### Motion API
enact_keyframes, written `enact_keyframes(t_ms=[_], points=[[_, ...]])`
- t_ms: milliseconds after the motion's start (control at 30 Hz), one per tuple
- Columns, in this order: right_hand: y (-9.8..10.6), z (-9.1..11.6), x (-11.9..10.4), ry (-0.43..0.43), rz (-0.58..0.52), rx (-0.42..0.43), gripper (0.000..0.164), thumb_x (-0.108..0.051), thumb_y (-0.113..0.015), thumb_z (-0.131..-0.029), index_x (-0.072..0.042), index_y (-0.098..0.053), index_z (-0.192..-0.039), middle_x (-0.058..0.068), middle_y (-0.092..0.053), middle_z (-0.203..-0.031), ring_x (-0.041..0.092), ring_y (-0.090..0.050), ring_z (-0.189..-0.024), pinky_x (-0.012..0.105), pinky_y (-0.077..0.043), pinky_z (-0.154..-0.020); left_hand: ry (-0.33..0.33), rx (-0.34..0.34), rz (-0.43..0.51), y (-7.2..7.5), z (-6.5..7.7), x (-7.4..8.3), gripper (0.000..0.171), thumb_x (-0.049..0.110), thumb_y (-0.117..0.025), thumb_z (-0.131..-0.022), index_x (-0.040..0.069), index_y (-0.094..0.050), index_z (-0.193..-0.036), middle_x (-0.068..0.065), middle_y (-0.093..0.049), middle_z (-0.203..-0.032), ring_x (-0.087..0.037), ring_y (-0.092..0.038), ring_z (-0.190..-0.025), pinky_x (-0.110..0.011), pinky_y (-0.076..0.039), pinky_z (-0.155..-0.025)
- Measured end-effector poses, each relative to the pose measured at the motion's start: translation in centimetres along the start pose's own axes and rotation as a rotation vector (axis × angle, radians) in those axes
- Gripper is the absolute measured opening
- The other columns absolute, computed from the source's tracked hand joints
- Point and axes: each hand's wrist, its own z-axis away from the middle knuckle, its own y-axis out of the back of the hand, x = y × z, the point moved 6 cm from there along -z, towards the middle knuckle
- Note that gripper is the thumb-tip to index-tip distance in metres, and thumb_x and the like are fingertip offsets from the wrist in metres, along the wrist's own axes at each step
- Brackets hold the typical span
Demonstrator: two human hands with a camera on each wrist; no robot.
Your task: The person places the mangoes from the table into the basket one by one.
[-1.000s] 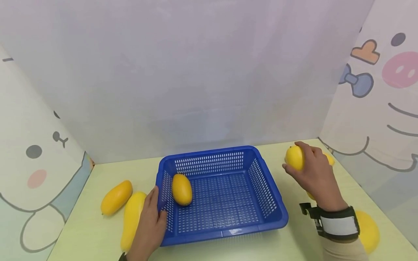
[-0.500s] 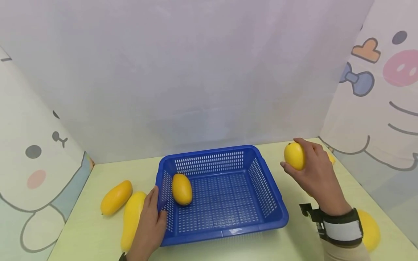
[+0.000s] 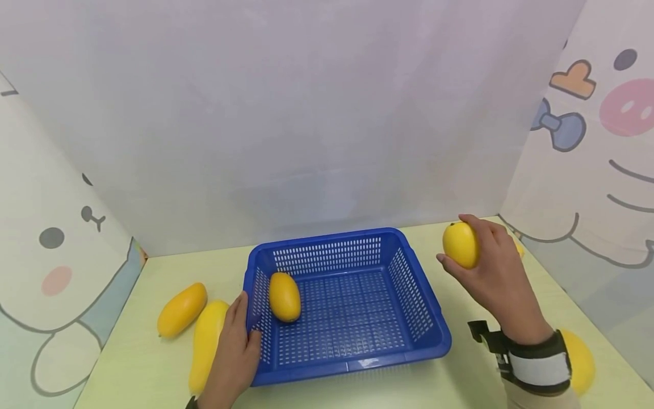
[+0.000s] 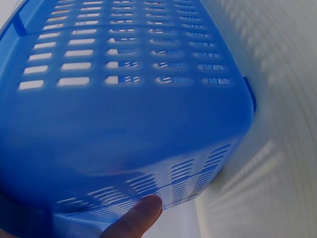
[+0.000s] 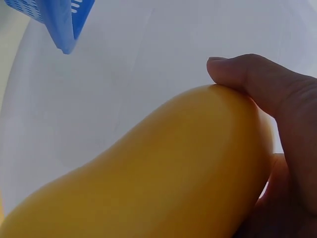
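Raised slightly and shifted toward the blue basket (image 3: 347, 366) since the earlier frame: the right hand (image 3: 498, 267) and the yellow mango (image 3: 461, 244) it carries. Thumb and fingers pinch the yellow mango from opposite sides. The yellow mango is held above the table (image 3: 125, 363), outside the basket, off its right wall. A wrist strap (image 3: 540, 368) encircles the right wrist.

The left hand (image 3: 232, 355) is unmoved. Its thumb lies over the basket's left rim and its fingers lie along the outer wall, holding the rim between them.

One orange mango (image 3: 284, 297) rests inside the basket, near the left wall. Outside, a long yellow fruit (image 3: 206, 341) lies partly covered by the left hand; farther left, a second orange mango (image 3: 182, 311) lies just beside it, tilted.

On the right, a rounded yellow fruit (image 3: 579, 363) is partly hidden by the strap; its type cannot be determined. Beyond the right hand, only an edge of another fruit (image 3: 520, 250) shows. A pale curtain (image 3: 306, 113) stands behind the table.
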Motion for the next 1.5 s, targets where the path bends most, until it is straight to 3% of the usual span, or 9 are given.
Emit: enact_keyframes(t_ms=[333,667,1500], points=[[0.7,0.3,-1.3,0.013,-0.017,0.014,0.082,-0.033,-0.077,-0.072,-0.018,-0.035,-0.142,0.023,-0.039,-0.126,0.039,-0.044,-0.093,0.058,-0.05,-0.068,-0.014,0.019,0.001,0.0,-0.1,0.0,0.068,0.009,-0.039,-0.093,0.009,-0.002,-0.149,-0.02,-0.008,-0.152,-0.035,-0.019,-0.135,-0.053,-0.021,-0.107],[1.1,0.5,-2.7,0.041,-0.039,0.027,0.081,-0.031,-0.077,-0.072,-0.02,-0.036,-0.141,0.021,-0.04,-0.126,0.039,-0.045,-0.094,0.058,-0.05,-0.068,0.012,0.001,0.008,-0.3,0.0,-0.4,0.069,0.009,-0.039,-0.092,0.009,-0.001,-0.15,-0.019,-0.007,-0.153,-0.034,-0.018,-0.136,-0.051,-0.021,-0.107],[0.7,1.1,-4.9,0.135,-0.077,0.048,0.082,-0.025,-0.079,-0.069,-0.021,-0.038,-0.14,0.019,-0.04,-0.129,0.036,-0.047,-0.094,0.056,-0.052,-0.067,0.027,-0.009,0.01,-0.2,-0.2,-0.2,0.068,0.01,-0.038,-0.093,0.009,-0.002,-0.15,-0.018,-0.006,-0.153,-0.033,-0.019,-0.136,-0.05,-0.021,-0.107]])
